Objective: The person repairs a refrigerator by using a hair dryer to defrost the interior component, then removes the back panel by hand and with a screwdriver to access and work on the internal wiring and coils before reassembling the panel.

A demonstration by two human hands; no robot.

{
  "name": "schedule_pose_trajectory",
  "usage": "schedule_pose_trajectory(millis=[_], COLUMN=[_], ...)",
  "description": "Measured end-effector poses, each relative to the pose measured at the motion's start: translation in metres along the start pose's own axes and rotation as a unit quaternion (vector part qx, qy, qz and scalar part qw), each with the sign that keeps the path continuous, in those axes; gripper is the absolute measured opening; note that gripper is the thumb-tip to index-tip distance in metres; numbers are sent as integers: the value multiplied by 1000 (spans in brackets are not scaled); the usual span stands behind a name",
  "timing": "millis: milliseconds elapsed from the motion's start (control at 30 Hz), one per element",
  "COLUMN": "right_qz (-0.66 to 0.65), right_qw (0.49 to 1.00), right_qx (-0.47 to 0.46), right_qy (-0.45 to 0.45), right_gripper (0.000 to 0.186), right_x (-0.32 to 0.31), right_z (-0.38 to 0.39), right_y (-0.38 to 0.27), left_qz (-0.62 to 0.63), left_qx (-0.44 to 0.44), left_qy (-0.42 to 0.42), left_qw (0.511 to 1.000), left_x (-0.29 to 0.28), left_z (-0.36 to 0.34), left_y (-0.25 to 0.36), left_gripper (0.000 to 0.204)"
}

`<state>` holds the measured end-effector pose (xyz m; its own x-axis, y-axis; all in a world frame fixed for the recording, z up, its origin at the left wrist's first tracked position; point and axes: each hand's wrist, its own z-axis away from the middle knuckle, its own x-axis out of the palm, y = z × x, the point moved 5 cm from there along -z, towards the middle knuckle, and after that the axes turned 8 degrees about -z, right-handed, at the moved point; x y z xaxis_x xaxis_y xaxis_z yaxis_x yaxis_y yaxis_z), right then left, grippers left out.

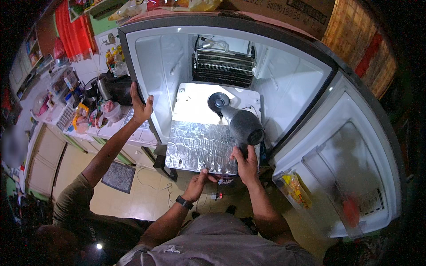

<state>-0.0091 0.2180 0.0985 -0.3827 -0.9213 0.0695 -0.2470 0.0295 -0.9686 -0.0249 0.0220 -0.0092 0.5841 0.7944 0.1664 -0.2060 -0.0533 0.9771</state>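
Observation:
A removed panel point(194, 146), white on top with foil over its front half, sits at the opening of a fridge compartment point(293, 102); a round black fan point(218, 102) is on its white part. My left hand point(197, 184) grips the panel's front edge from below. My right hand point(245, 159) is wrapped round the handle of a dark hair dryer point(244, 126), held over the panel's right side, its nozzle toward the fan. Behind, a finned metal coil point(224, 64) and some wiring are exposed in the back wall.
A co-worker's hand point(141, 106) rests at the fridge's left edge. The open door point(337, 115) with shelf bins swings out right. A cluttered counter point(111, 131) stands left. A cardboard box point(275, 13) lies atop the fridge. Cables and a mat point(117, 177) are on the floor.

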Motion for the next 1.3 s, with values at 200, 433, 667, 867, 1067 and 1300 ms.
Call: schedule_pose_trajectory(millis=[200, 433, 667, 867, 1067, 1300], right_qz=[7, 2, 9, 40, 50, 32], right_qw=[1000, 1000, 1000, 999, 998, 999], right_qx=[-7, -14, 1, -30, -29, -20], right_qy=[-2, -4, 0, -6, -6, -4], right_gripper=[31, 35, 33, 35, 41, 38], right_x=[2, 3, 3, 3, 1, 1], right_z=[0, 2, 4, 1, 1, 1], right_y=[-4, -7, 0, 0, 3, 3], left_qz=[7, -11, -9, -13, -37, -7], left_qx=[16, 22, 5, 36, 7, 19], left_qy=[20, 15, 28, 21, 15, 22], left_qw=[1000, 1000, 1000, 999, 999, 1000], left_x=[0, -2, -4, -3, -2, -2], left_z=[-1, -3, -3, -4, -1, -3], left_y=[2, -2, -4, 0, 4, -3], left_gripper=[69, 67, 68, 68, 68, 66])
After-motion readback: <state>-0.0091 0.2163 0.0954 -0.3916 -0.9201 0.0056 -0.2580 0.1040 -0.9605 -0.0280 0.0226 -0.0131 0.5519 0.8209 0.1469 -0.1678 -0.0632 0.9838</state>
